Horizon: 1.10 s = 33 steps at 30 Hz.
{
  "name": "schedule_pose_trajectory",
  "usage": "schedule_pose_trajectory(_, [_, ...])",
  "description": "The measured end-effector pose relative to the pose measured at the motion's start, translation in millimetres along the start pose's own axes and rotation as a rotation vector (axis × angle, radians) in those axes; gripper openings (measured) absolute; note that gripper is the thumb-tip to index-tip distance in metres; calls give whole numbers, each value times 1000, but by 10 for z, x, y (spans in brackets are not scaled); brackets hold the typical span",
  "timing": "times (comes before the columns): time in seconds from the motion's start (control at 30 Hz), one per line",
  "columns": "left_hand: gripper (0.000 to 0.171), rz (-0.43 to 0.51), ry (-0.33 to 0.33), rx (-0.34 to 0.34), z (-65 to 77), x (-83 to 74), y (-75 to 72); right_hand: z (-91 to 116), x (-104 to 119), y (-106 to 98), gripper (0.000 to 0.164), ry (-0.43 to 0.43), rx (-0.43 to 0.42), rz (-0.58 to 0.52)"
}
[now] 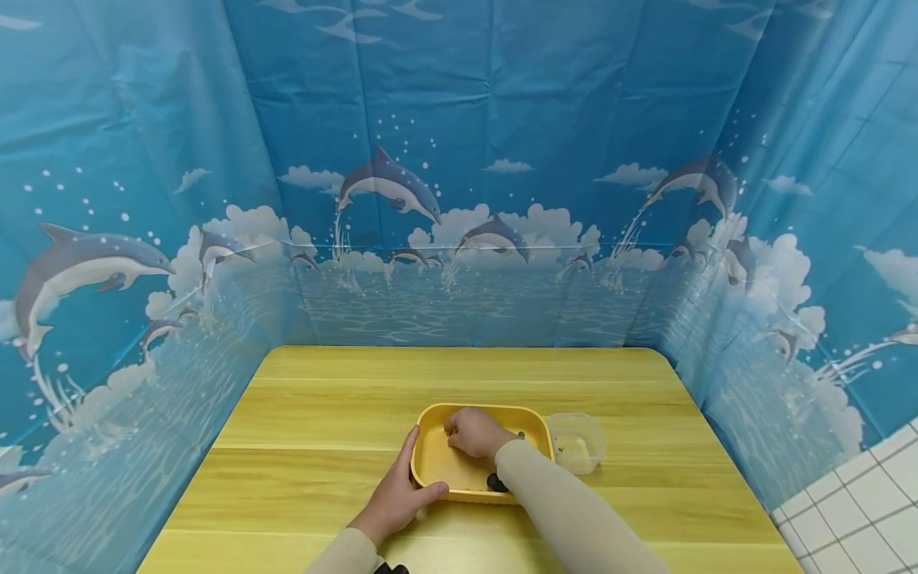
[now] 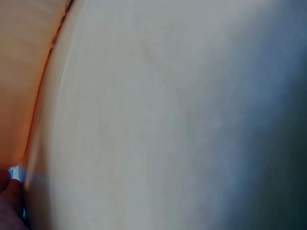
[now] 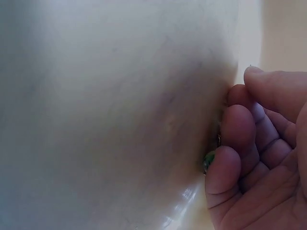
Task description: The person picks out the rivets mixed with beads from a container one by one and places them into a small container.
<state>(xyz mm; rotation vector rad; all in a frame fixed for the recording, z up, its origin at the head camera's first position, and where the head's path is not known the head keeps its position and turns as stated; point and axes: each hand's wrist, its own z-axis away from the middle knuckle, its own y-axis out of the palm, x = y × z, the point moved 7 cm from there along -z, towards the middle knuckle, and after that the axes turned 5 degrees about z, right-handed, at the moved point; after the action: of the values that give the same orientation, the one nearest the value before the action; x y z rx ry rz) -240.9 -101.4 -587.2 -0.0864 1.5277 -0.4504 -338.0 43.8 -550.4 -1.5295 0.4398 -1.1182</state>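
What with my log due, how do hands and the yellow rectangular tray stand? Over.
Left hand against yellow rectangular plastic tray. Right hand inside; small green object by bent fingers, grip unclear. Clear plastic box at tray's right, not blocking.

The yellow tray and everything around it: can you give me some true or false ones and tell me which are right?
1. The right hand is reaching into the yellow tray. True.
2. The left hand is inside the tray too. False: it is at the tray's near left corner, with the palm outside.
3. The clear box is left of the tray. False: it is on the right.
4. Dolphins show on the blue backdrop. True.
5. The table is red. False: it is yellow.
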Motion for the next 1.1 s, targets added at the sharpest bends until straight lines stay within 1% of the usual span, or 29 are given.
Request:
schedule_pose_trajectory(0.13, [114,4,-5,3,3,2,-1,-3,-19,13,13,13,3,-1])
schedule_pose_trajectory(0.43, [113,37,-11,10,26,-39,2,18,-29,2,13,30,-6,-7])
schedule_pose_trajectory(0.73, [112,30,-9,6,41,-54,8,26,-13,12,13,12,-12,19])
schedule_pose_trajectory(0.87, [112,29,-9,4,45,-59,10,29,-22,28,12,12,-12,23])
schedule_pose_trajectory(1.1, [112,24,-6,-2,70,-95,11,29,-39,32,7,23,-15,-2])
